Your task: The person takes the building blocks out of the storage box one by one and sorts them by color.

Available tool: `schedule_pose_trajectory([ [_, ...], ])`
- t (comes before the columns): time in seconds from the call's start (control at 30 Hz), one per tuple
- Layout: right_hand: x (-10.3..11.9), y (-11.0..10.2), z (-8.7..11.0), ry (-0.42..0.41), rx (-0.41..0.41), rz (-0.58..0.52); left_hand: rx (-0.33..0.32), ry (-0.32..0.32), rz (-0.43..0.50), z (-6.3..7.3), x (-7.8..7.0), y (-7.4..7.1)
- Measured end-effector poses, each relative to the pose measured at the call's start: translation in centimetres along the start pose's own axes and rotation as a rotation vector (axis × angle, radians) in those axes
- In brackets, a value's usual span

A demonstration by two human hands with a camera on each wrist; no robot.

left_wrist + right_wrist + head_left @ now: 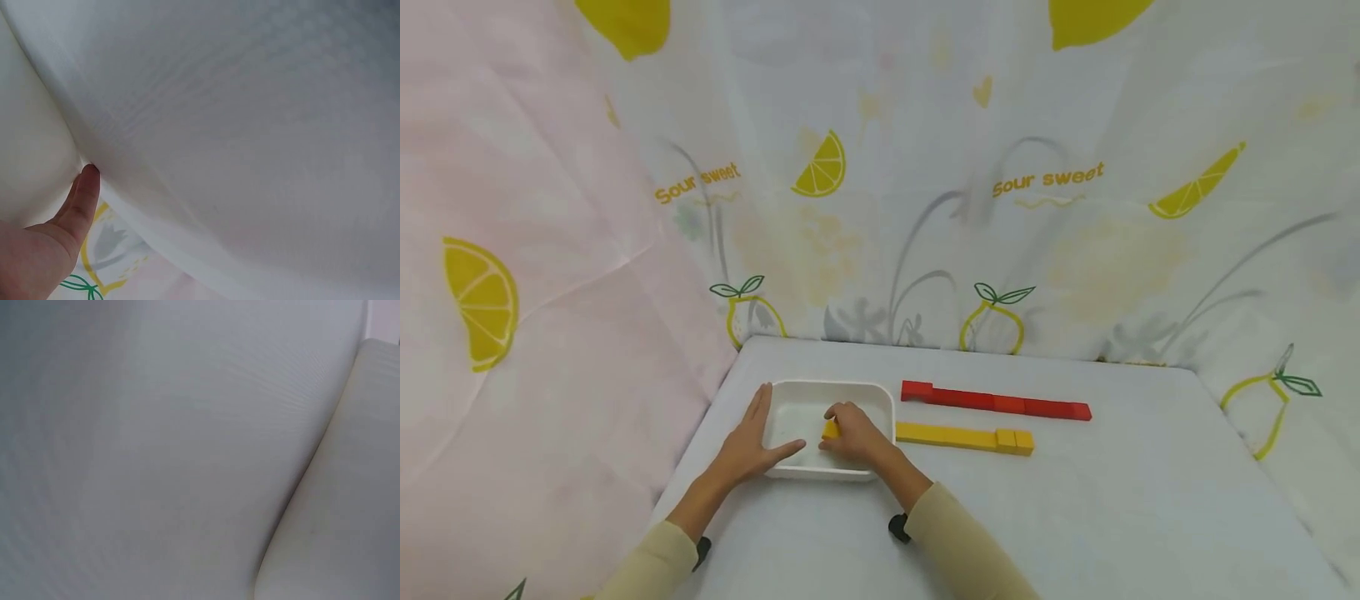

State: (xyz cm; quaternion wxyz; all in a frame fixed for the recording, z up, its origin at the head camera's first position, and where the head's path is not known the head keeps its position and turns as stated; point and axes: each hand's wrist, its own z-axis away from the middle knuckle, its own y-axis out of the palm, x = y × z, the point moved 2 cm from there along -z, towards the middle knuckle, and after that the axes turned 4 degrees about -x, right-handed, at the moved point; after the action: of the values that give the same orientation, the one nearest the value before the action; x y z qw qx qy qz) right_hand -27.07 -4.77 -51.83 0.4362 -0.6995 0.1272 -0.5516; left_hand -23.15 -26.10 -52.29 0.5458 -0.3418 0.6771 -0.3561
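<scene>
My left hand (747, 452) rests along the left side of a white rectangular tray (820, 474), its fingers straight and its thumb stretched over the near left corner. In the left wrist view, a straight finger of my left hand (59, 240) lies against the tray's pale outer wall (31, 131). Inside the tray, my right hand (859, 440) pinches a yellow block (830, 430), partly hidden by the fingers. The right wrist view shows the tray's side (337, 506) and white cloth, with no hand in it.
Right of the tray, a row of yellow blocks (955, 437) runs across the white-covered table (1120, 517), its left end at the tray's rim. Behind it lies a row of red blocks (992, 402). Lemon-printed cloth (910, 233) hangs behind and at the sides.
</scene>
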Motion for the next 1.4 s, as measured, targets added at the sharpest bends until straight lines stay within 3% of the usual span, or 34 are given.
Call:
schedule_pose_trajectory([
  [0.17, 0.0, -0.3, 0.0, -0.048, -0.011, 0.029, 0.009, -0.006, -0.002, -0.2, -0.1, 0.0],
  [0.53, 0.6, -0.5, 1.0, -0.174, -0.100, -0.040, 0.022, -0.017, -0.012, 0.2, 0.1, 0.3],
  [0.7, 0.9, -1.9, 1.8, -0.255, -0.114, -0.023, 0.025, -0.015, -0.010, 0.2, 0.0, 0.1],
  [0.83, 0.3, -3.9, 2.8, -0.252, -0.120, -0.046, 0.031, -0.032, 0.003, 0.2, 0.0, 0.0],
  [1.07, -2.5, -7.9, 6.1, -0.217, -0.177, -0.078, 0.004, -0.006, 0.029, 0.2, -0.1, 0.2],
  [1.4, -8.6, -13.6, 13.0, -0.143, -0.268, -0.006, -0.005, 0.003, 0.026, 0.5, -0.1, 0.2],
])
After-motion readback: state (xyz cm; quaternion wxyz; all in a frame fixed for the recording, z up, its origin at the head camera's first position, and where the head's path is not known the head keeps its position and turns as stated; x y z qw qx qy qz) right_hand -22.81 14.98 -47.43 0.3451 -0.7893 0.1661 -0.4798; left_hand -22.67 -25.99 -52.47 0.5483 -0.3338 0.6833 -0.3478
